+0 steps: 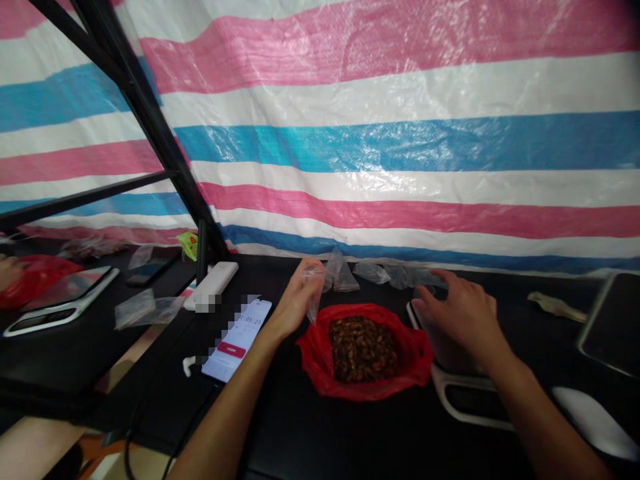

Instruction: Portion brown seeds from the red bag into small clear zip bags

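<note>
The left hand (299,298) pinches a clear plastic bag (314,293) near the far edge of the red bag (320,360); it looks light and limp, easiest held by its rim. The right hand (463,313) hovers spread, near the far bags (400,275).

Pink, white and blue striped woven tarpaulin (400,160) at twelve o'clock; black metal frame (150,123) at ten o'clock; white rectangular power bank (213,285) at nine o'clock; lit black smartphone (237,340) at eight o'clock, on black tabletop (300,440).
</note>
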{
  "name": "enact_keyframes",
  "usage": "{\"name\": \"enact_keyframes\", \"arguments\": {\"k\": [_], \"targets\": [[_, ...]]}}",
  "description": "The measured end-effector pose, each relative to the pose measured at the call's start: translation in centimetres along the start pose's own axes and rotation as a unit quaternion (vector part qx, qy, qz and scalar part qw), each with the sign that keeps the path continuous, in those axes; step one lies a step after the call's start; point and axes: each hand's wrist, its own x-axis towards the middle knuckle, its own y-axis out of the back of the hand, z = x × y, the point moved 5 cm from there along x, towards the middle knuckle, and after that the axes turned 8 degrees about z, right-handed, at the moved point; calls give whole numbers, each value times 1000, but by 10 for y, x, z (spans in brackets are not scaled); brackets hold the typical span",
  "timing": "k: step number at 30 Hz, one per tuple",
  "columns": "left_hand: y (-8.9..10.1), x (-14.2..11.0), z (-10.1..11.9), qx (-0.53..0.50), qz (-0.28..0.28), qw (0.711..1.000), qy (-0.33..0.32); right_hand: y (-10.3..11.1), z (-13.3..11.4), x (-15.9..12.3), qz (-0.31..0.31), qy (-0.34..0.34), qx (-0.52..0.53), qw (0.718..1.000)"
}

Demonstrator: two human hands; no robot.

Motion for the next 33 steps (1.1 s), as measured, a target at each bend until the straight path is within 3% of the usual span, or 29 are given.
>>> {"name": "enact_keyframes", "arguments": {"k": [3,6,8,10,12,13,15,16,18,23,28,33], "targets": [[-2,-6,-4,247,-71,966,-23,-19,12,3,-59,-23,14,998],[-6,-11,-4,358,-119,926,-29,-23,13,7,-65,-27,54,996],[-10,-13,-1,381,-135,914,-37,-12,10,10,-12,-34,99,994],[-13,-16,1,386,-158,908,-36,11,2,9,81,-14,162,983],[-16,-18,-1,385,-191,903,-19,34,-16,1,128,73,235,961],[-17,-19,-4,385,-206,900,-7,41,-28,-6,95,130,270,949],[-18,-20,-11,382,-222,897,9,44,-51,-22,-43,206,291,933],[-18,-20,-15,377,-223,899,12,42,-58,-31,-115,221,275,929],[-19,-19,-23,359,-221,907,16,38,-70,-45,-192,246,237,920],[-20,-16,-32,310,-204,928,23,28,-88,-59,-192,296,156,922],[-25,-14,-34,240,-185,953,26,17,-102,-64,-204,261,162,929],[-27,-10,-36,182,-109,977,17,13,-100,-68,-215,237,221,921]]}}
